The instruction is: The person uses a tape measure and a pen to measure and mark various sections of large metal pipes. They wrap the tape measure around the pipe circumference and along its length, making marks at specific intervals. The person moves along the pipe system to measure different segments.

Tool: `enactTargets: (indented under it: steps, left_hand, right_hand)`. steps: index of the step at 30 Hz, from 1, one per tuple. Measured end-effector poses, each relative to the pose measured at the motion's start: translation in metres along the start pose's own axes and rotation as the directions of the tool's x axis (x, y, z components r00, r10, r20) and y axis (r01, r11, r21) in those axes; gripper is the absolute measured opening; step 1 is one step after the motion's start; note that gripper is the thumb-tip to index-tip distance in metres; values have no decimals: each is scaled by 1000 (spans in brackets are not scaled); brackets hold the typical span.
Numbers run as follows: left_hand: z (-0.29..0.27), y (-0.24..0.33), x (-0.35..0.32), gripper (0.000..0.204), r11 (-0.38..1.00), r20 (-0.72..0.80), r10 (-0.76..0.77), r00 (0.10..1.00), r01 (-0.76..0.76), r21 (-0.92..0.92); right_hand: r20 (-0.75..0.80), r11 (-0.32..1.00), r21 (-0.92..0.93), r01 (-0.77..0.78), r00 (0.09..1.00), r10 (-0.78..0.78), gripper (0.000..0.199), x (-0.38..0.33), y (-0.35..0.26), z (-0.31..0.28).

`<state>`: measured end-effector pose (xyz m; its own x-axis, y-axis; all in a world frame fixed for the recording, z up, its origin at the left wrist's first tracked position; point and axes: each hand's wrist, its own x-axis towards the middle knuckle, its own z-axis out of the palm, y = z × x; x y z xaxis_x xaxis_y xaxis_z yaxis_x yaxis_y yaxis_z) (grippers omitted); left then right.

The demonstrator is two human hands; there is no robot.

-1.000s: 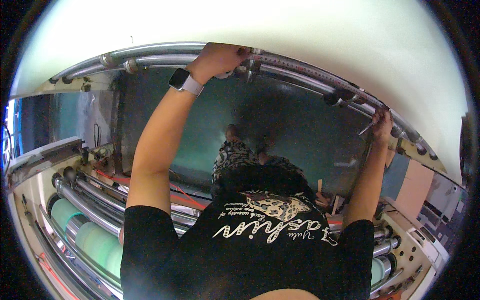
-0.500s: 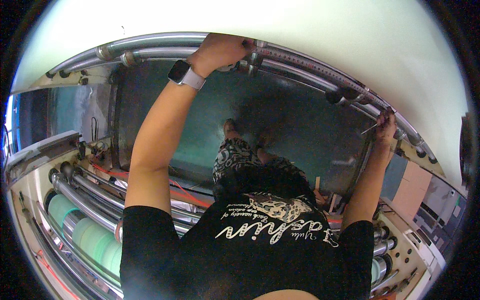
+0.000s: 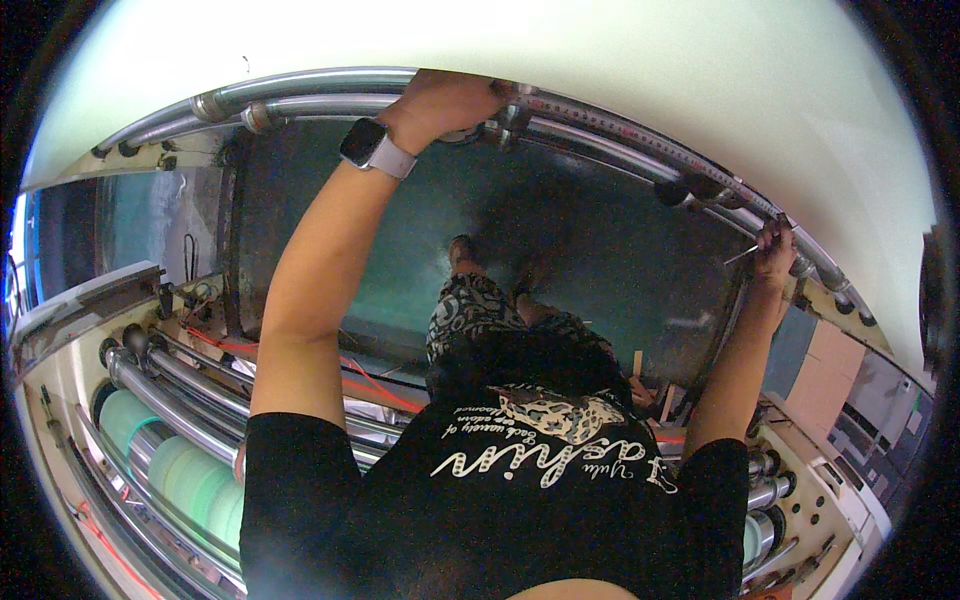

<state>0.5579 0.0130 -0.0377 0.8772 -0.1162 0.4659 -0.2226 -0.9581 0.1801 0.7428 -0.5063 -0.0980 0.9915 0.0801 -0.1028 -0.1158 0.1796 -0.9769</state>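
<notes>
Along the far metal rollers (image 3: 330, 104) lies a long ruler (image 3: 630, 133) with printed graduations, running from the upper middle down to the right. My left hand (image 3: 452, 103), with a watch (image 3: 364, 144) on its wrist, is closed at the ruler's left end; its fingertips are partly hidden by the roller and the pale panel. Toward the ruler's right end, my right hand (image 3: 775, 250) has its fingers curled on the roller. A thin light rod (image 3: 740, 256) sticks out from these fingers to the left; its kind cannot be made out.
A large pale panel (image 3: 560, 45) curves above the rollers. Metal collars (image 3: 258, 118) sit on the bars. Behind me at the lower left are more rollers, a green-covered cylinder (image 3: 190, 480) and an orange cable (image 3: 375, 385). Cardboard (image 3: 830, 375) stands at the right.
Almost nothing differs. My left wrist and watch have shifted very slightly to the right; the right hand stays at the same place on the roller.
</notes>
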Motion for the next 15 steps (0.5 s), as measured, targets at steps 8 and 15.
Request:
enactTargets:
  steps: [8,15]
  left_hand:
    - [5,-9,-3,25,996,70,70,995,-73,47]
    - [7,-9,-2,29,993,28,81,996,-83,85]
  right_hand:
    - [35,1000,8,29,999,-29,17,-4,-1,7]
    - [-64,1000,-4,17,998,-17,17,-5,-1,12]
